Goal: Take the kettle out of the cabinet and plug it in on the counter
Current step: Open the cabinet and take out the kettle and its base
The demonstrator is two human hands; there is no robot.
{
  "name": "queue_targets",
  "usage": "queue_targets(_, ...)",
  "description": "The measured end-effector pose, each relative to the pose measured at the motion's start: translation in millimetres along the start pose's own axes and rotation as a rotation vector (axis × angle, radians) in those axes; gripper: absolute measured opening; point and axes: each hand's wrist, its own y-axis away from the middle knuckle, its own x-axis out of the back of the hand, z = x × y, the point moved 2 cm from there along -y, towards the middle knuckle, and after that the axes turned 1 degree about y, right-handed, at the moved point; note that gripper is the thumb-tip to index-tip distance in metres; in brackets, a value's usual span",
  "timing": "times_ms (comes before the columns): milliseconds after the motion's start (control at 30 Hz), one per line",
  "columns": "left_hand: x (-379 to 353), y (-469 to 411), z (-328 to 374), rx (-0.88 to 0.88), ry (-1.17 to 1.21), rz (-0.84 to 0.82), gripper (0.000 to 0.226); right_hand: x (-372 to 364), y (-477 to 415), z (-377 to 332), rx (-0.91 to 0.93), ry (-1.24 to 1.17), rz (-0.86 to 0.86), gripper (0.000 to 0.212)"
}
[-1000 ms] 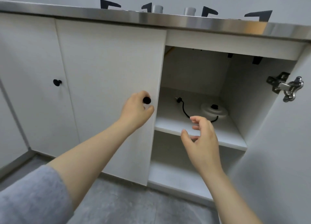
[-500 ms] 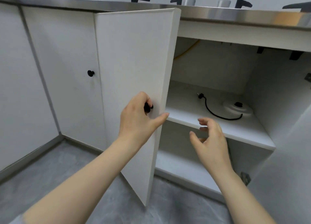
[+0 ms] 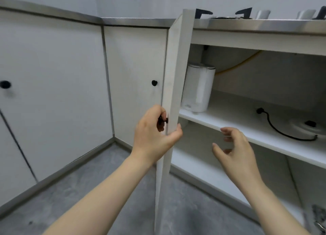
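At the near edge, right hand [image 3: 234, 146]: empty, fingers spread and curled, hovering in front of the shelf [image 3: 247, 129] edge; touches nothing.
Left hand [image 3: 155, 134]: fingers closed around the black knob [image 3: 164, 120], thumb hooked over the edge of the door [image 3: 174, 93].
Door, change: a second ago it was shut flush with its neighbours; half a second ago partly open; now it stands edge-on to the camera, swung well clear of the opening.
Effect of change: the left part of the upper shelf, formerly hidden behind the door, is now exposed.
Kettle [image 3: 197, 88]: white, upright, at the left end of the upper shelf, toward the back, partly covered by the door edge. Not visible in either earlier view.
Base [image 3: 307, 127]: round, white, at the right end of the same shelf, well apart from the kettle. Position unchanged.
Cord [image 3: 275, 129]: black, curves from the base to a plug [image 3: 260, 110] lying loose on the shelf.
Counter [image 3: 264, 25]: steel edge above the cabinet; no outlet can be seen from here.
Task status: access step appears complete. Judged next: free right hand reaches left for the kettle; the base and cord must follow.
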Motion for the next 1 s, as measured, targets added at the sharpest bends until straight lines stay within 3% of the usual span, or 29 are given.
queue_targets(400, 84.2, -14.5, -63.4, 0.11, 0.012, 0.063, 0.016, -71.1, 0.4, -70.2, 0.061, -0.057, -0.136, 0.043)
queue_targets(500, 91.1, -4.2, -71.2, 0.216, 0.018, 0.138, 0.027, -79.0, 1.9, -73.6, 0.05, -0.058, -0.17, 0.041)
queue_targets(600, 96.7, 16.4, -80.5, 0.321, 0.022, 0.123, 0.064, -85.0, 1.1, -77.0, 0.05, -0.063, -0.195, 0.039)
queue_targets(667, 105.1, 32.3, -81.7, 0.356, -0.002, 0.15, 0.074, -89.2, -0.2, -79.3, 0.059, -0.073, -0.208, 0.038)
queue_targets(833, 98.1, 60.7, -65.3, 0.232, -0.106, 0.115, 0.056, -92.4, -0.6, -79.7, 0.066, -0.105, -0.226, 0.035)
queue_targets(1000, 57.0, 57.1, -53.7, 0.258, -0.03, 0.012, 0.051, -68.8, 1.4, -57.7, 0.062, -0.086, -0.212, 0.032)
